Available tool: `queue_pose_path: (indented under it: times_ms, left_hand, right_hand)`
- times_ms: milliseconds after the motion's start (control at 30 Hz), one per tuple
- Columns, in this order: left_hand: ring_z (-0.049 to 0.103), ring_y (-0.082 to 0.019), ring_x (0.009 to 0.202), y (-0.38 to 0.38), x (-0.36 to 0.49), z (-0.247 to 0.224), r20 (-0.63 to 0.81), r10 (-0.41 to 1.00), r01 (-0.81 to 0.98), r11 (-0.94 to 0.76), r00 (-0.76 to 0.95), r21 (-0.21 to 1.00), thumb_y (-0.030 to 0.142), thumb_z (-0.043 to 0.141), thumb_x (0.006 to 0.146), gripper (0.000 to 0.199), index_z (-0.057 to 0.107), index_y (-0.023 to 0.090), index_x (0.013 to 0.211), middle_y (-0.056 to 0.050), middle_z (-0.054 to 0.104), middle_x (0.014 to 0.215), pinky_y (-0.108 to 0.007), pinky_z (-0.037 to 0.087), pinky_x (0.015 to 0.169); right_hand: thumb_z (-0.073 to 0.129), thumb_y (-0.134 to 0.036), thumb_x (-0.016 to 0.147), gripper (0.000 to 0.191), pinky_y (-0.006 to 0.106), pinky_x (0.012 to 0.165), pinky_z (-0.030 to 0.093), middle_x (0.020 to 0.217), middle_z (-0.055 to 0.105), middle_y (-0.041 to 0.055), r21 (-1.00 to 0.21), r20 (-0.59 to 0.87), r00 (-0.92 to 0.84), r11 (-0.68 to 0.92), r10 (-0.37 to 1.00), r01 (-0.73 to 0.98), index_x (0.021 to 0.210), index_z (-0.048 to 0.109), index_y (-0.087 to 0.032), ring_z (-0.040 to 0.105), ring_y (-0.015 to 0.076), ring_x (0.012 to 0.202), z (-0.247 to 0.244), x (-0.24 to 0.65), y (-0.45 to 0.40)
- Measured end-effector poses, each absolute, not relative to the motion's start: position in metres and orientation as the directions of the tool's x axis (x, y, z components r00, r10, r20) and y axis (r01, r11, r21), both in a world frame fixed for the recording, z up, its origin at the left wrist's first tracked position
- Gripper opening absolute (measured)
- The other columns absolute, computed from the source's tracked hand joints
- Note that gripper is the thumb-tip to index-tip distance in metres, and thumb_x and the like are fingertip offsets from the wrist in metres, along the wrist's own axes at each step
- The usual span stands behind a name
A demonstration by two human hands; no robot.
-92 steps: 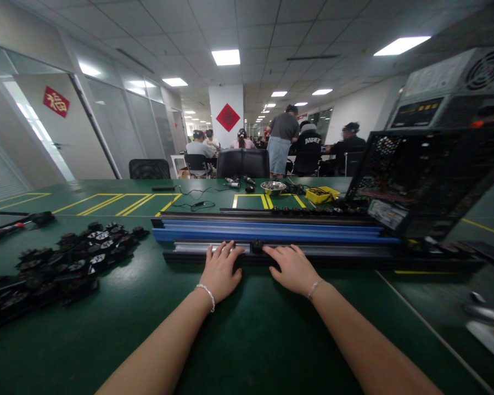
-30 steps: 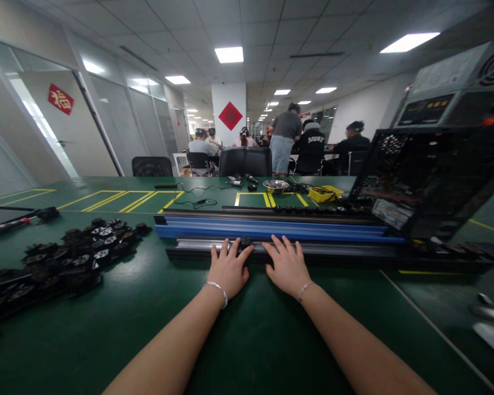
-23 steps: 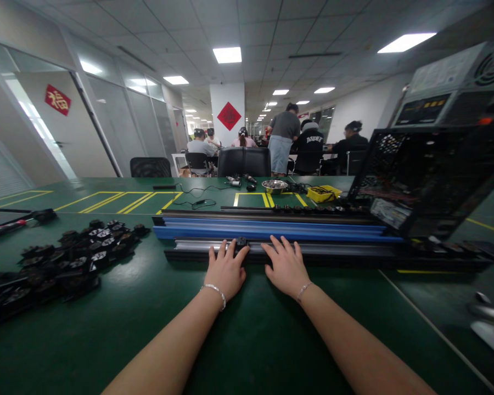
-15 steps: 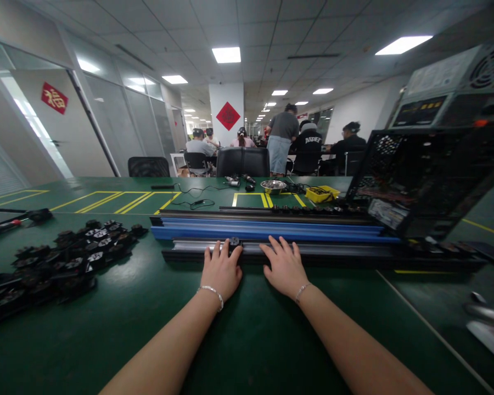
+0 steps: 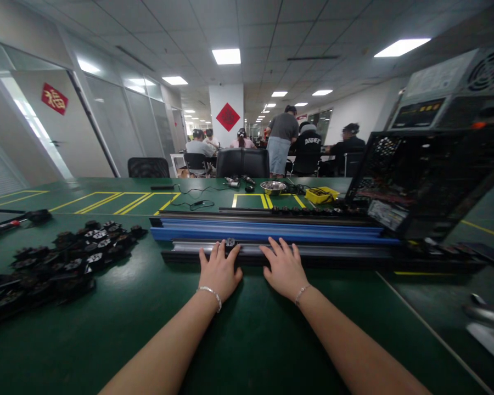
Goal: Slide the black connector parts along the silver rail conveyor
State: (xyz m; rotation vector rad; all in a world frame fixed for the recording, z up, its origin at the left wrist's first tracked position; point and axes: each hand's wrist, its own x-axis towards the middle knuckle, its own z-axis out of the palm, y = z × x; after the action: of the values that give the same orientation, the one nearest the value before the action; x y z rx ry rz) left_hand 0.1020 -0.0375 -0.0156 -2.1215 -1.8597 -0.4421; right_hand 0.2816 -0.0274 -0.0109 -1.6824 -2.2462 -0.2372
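Observation:
My left hand (image 5: 220, 271) is at the near black-and-silver rail (image 5: 333, 252). Its index and middle fingers sit on either side of a small round black part (image 5: 230, 242) on the rail, appearing to hold it between them; the thumb stands apart. To its right, my right hand (image 5: 286, 269) lies with fingers spread over the same rail and nothing gripped. Just behind runs a long blue rail (image 5: 271, 230). At the left lies a pile of similar black parts (image 5: 72, 260), some with white markings.
An open computer case (image 5: 432, 181) stands at the right over the rails' ends. Farther back are a metal bowl (image 5: 273, 187), a yellow tray (image 5: 321, 194) and cables. A red-handled screwdriver (image 5: 2, 227) lies far left. Several people sit or stand beyond the green table.
The small black part has shifted slightly left along the rail, and the fingers of my left hand have moved a little left with it. My right hand stays nearly still.

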Motion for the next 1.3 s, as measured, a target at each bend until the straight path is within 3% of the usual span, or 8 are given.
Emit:
queue_pose_path:
  times_ms: [700,933,1100,1300]
  left_hand:
    - [0.031,-0.028,0.126,-0.0387,0.1033,-0.0106,0.396,0.918,0.999,-0.032,0.021,0.022,0.036,0.042,0.078,0.05,0.043,0.027,0.127,-0.014,0.04,0.135,-0.059,0.01,0.102]
    - [0.031,-0.029,0.127,-0.0384,0.1006,-0.0092,0.399,0.917,0.999,-0.018,0.006,0.026,0.038,0.043,0.077,0.05,0.044,0.03,0.126,-0.013,0.043,0.133,-0.06,0.009,0.101]
    - [0.025,-0.031,0.129,-0.035,0.0963,-0.0106,0.359,0.933,0.998,-0.017,-0.007,0.063,0.046,0.048,0.073,0.056,0.039,0.039,0.127,-0.009,0.035,0.14,-0.064,0.009,0.099]
    - [0.023,-0.029,0.131,-0.0344,0.0987,-0.0069,0.334,0.942,0.996,0.003,-0.031,0.084,0.049,0.044,0.076,0.053,0.04,0.035,0.128,-0.011,0.037,0.138,-0.065,0.006,0.099]
  right_hand:
    - [0.05,-0.028,0.074,0.051,0.051,0.102,0.009,0.141,0.032,0.0043,-0.065,0.371,-0.252,0.296,0.894,0.953,0.124,0.045,-0.03,0.022,0.0286,0.129,-0.0126,0.2819,-0.0263]
    - [0.049,-0.028,0.074,0.051,0.052,0.101,0.01,0.14,0.033,0.0044,-0.064,0.383,-0.26,0.306,0.886,0.95,0.124,0.045,-0.03,0.022,0.0288,0.128,-0.0129,0.2822,-0.0256]
    - [0.049,-0.028,0.073,0.051,0.052,0.102,0.01,0.14,0.033,0.0044,-0.066,0.375,-0.254,0.299,0.892,0.952,0.124,0.045,-0.03,0.022,0.0289,0.128,-0.0125,0.2822,-0.0259]
    - [0.049,-0.028,0.074,0.051,0.051,0.102,0.009,0.141,0.031,0.0042,-0.062,0.351,-0.255,0.294,0.901,0.954,0.125,0.044,-0.03,0.02,0.028,0.129,-0.0116,0.2823,-0.0263]
